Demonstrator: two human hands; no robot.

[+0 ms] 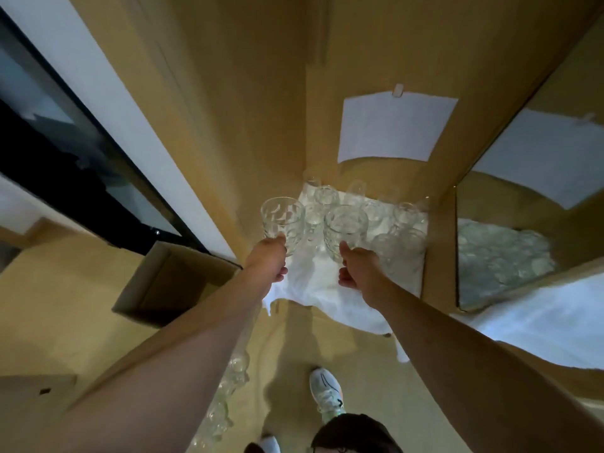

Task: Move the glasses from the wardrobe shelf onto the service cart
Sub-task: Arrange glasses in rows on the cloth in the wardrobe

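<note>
Both hands are already loaded: left hand [268, 259] grips one glass [282, 218], right hand [357, 265] grips another glass [345, 227], each upright, rim up, stem down in the fist. The remaining glasses [389, 220] stand just beyond on the cloth-covered wardrobe shelf [313, 289]. The cart isn't in view.

Tan wardrobe panels [228, 93] — dim light

Each hand held a clear glass with a dimpled pattern, the left glass [281, 220] and the right glass [345, 228], above a white cloth [322, 289] lining the tan wooden shelf [438, 256], with a plain white paper [394, 129] beyond them and a white shoe [327, 392] below.
</note>
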